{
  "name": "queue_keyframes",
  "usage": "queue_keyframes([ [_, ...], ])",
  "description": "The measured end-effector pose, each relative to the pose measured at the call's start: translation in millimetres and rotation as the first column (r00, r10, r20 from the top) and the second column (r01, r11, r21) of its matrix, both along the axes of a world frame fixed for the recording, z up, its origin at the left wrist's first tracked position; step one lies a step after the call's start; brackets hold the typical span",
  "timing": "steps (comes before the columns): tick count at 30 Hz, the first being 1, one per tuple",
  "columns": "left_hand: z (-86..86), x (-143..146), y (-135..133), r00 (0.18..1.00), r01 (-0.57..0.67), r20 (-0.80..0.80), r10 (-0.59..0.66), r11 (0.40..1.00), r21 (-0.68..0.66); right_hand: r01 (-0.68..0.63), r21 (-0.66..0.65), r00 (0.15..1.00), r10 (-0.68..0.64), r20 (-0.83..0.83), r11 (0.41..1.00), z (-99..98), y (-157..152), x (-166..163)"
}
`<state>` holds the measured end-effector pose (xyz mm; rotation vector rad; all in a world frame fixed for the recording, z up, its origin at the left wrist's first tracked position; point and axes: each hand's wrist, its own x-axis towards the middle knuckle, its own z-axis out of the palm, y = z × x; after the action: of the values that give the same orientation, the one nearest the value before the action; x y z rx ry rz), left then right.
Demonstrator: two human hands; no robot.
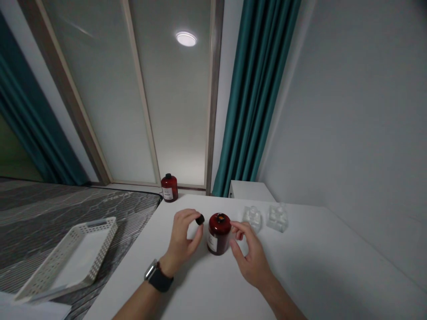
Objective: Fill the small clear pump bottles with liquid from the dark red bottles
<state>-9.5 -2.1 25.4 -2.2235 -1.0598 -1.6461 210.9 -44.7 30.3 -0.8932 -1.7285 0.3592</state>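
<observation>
My left hand (pixel 185 235) pinches a small black bottle cap (pixel 200 219) between thumb and fingertips, just left of a dark red bottle (pixel 219 234). That bottle stands upright on the white table with its neck uncapped and a pale label on its side. At its right side is my right hand (pixel 248 253), thumb and fingers apart, the fingertips close to the bottle's shoulder; whether they touch it I cannot tell. Behind my right hand lie two clear, lumpy plastic pieces (pixel 252 218) on the table.
A second red bottle (pixel 169 188), its black cap on, stands at the table's far left corner. Left of the white table (pixel 300 275), a white perforated basket (pixel 100 253) rests on a grey patterned surface. A white cabinet (pixel 250 190) stands beyond the far edge, near teal curtains.
</observation>
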Motion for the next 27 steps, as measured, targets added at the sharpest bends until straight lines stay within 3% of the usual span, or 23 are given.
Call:
queue_keyframes([
  [2, -5.8, -15, 17, 0.986, -0.167, -0.044, 0.161, 0.967, -0.195, 0.033, 0.003, 0.999, -0.033, 0.029, 0.999, -2.5, 5, 2],
  [4, -12.4, -29, 31, 0.956, -0.288, -0.173, 0.238, 0.878, -0.383, 0.053, 0.011, 0.998, -0.054, 0.04, 0.999, -6.1, 9, 5],
  [11, -32.8, -52, 46, 0.899, -0.417, -0.366, 0.241, 0.729, -0.543, 0.089, -0.014, 0.994, -0.088, 0.059, 0.996, -16.2, 19, 9],
  [15, -37.2, -53, 47, 0.879, -0.45, -0.419, 0.226, 0.68, -0.579, 0.076, -0.032, 0.994, -0.073, 0.078, 0.997, -17.1, 19, 7],
  [21, -42.4, -54, 49, 0.884, -0.447, -0.405, 0.235, 0.683, -0.578, 0.075, -0.051, 0.992, -0.07, 0.103, 0.996, -18.2, 18, 7],
  [27, -32.5, -45, 44, 0.914, -0.404, -0.23, 0.334, 0.798, -0.447, 0.185, -0.04, 0.982, -0.186, -0.024, 0.982, -21.8, 23, 10],
])
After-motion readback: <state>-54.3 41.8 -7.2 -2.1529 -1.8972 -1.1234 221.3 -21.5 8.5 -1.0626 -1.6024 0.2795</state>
